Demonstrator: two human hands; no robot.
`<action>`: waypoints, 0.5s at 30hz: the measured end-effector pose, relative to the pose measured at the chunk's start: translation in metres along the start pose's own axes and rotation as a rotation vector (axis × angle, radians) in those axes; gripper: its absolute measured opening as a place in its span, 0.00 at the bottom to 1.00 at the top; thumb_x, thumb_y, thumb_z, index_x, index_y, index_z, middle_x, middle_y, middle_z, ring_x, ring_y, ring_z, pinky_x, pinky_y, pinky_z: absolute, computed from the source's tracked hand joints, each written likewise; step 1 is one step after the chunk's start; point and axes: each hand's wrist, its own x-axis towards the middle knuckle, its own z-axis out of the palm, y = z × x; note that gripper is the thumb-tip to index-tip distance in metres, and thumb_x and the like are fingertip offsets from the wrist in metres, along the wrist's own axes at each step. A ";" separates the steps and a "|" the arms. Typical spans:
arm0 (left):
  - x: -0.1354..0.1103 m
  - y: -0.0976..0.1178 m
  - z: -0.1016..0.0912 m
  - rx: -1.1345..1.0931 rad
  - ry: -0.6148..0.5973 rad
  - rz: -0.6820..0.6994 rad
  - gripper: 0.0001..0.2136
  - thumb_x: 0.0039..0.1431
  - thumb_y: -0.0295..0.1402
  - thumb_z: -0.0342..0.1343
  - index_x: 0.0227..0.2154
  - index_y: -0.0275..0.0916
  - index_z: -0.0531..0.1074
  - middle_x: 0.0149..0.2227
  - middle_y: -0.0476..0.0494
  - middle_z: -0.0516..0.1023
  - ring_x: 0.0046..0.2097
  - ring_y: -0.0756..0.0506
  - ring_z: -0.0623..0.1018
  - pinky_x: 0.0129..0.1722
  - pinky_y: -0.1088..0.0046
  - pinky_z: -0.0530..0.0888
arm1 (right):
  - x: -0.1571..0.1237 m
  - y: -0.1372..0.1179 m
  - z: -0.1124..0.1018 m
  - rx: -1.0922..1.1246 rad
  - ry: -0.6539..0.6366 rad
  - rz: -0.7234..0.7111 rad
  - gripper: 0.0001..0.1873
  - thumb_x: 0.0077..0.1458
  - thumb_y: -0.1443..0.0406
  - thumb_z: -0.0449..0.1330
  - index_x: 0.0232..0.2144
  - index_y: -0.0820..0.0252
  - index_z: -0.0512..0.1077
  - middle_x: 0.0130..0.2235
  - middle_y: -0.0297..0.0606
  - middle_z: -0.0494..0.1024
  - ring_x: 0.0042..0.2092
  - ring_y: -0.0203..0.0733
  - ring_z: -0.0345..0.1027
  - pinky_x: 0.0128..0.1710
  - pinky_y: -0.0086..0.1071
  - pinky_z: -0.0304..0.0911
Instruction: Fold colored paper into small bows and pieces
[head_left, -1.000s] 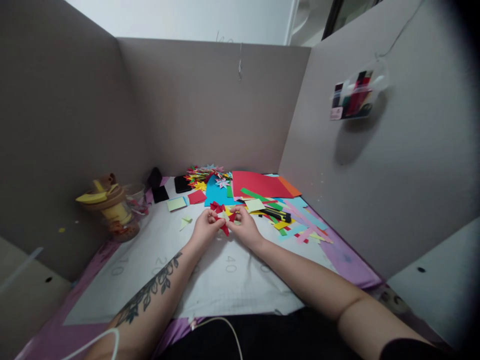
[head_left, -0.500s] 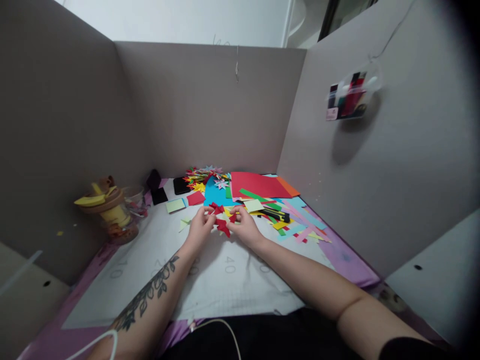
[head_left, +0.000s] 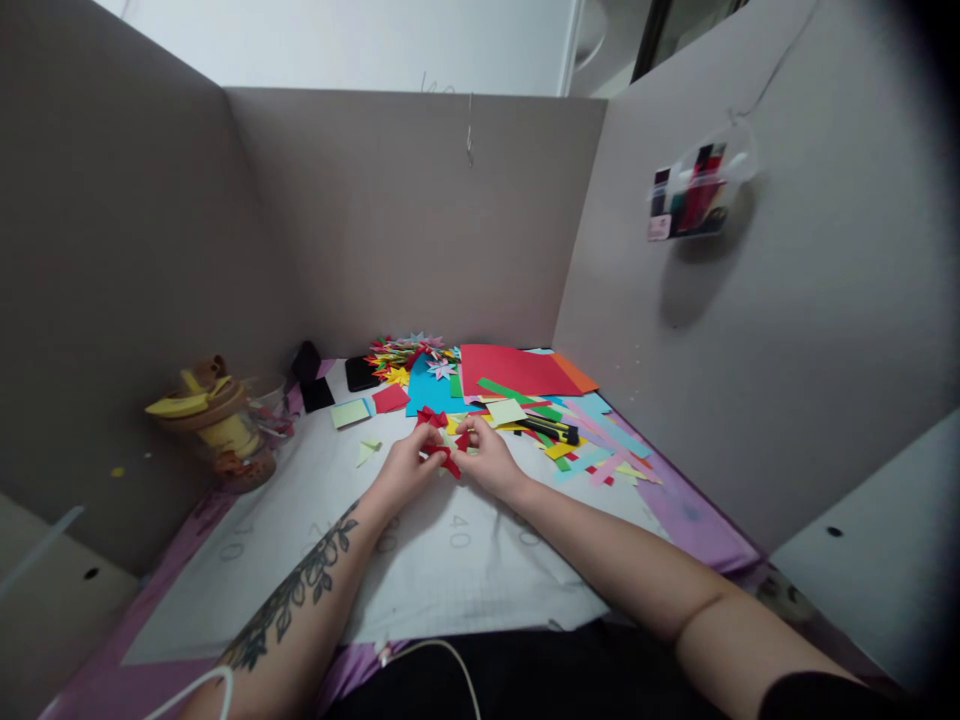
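Observation:
A red folded-paper star [head_left: 433, 417] with some pale paper at its middle is held between my two hands, just above the white sheet. My left hand [head_left: 407, 460] grips its left side with fingers bent around the paper. From the right, my right hand [head_left: 487, 456] pinches a red point between thumb and fingers. Parts of the star are hidden behind the fingers. Left of my left hand lies a small pale-green folded paper piece [head_left: 367, 452]. Beyond the hands are a red paper square [head_left: 391, 398] and a pale-green note pad [head_left: 351, 412].
Finished paper stars [head_left: 405, 352] are heaped at the back. Red sheets [head_left: 517, 370], a black-and-yellow cutter [head_left: 551, 430] and coloured paper strips [head_left: 615, 435] lie at the right. A flowerpot-like container [head_left: 206, 410] stands left, near a black phone [head_left: 362, 374]. Grey panels [head_left: 420, 220] enclose the table.
My left hand has shifted slightly right and closer in over the red star, covering more of it. The right hand stays nearly where it was. The view has moved slightly.

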 end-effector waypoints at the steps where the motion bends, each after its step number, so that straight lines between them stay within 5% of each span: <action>1: 0.000 0.000 0.000 -0.013 0.000 -0.004 0.04 0.48 0.32 0.53 0.28 0.39 0.67 0.29 0.50 0.71 0.31 0.49 0.72 0.31 0.75 0.69 | 0.000 0.000 0.000 -0.008 -0.005 -0.005 0.14 0.42 0.67 0.58 0.35 0.57 0.61 0.27 0.29 0.72 0.27 0.35 0.66 0.26 0.27 0.62; 15: 0.003 -0.005 -0.001 -0.068 -0.004 -0.023 0.03 0.49 0.31 0.53 0.27 0.39 0.65 0.28 0.51 0.70 0.29 0.50 0.71 0.30 0.76 0.69 | 0.000 0.001 0.000 0.048 -0.023 0.010 0.18 0.39 0.70 0.57 0.37 0.56 0.62 0.31 0.33 0.73 0.29 0.36 0.68 0.25 0.26 0.62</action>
